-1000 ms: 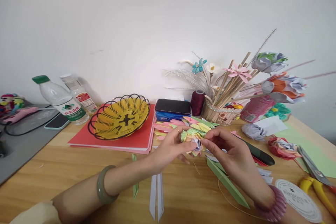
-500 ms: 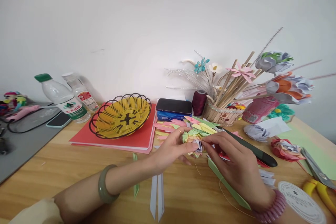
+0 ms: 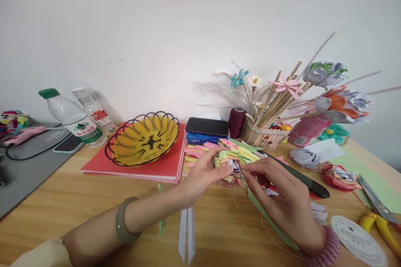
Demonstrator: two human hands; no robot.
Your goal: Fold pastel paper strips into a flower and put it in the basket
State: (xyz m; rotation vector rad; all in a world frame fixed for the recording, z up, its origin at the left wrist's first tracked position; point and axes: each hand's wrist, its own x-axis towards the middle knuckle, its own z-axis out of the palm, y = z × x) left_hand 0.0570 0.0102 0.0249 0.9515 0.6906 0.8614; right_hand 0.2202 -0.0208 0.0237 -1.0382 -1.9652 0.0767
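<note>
A folded paper flower (image 3: 232,163) in green, yellow and white layers sits in my left hand (image 3: 205,177), whose thumb presses its front while the fingers wrap behind. At the flower's right edge, my right hand (image 3: 278,194) pinches with thumb and forefinger; whether a thread or a bit of paper is between them is too small to tell. A thin thread (image 3: 266,227) curves on the table below my right hand. Beneath the hands lie two white folded paper strips (image 3: 187,235) and green folded strips (image 3: 161,210).
A yellow woven basket (image 3: 145,141) rests on red paper (image 3: 97,162). Behind my hands are a phone (image 3: 206,127) and a maroon thread spool (image 3: 237,122). To the right lie a dark-handled tool (image 3: 308,184), a red paper flower (image 3: 340,177), scissors (image 3: 380,212) and a round white label (image 3: 359,240).
The paper flower has turned in my left hand, so its white centre now faces me more. Both hands stay in nearly the same place.
</note>
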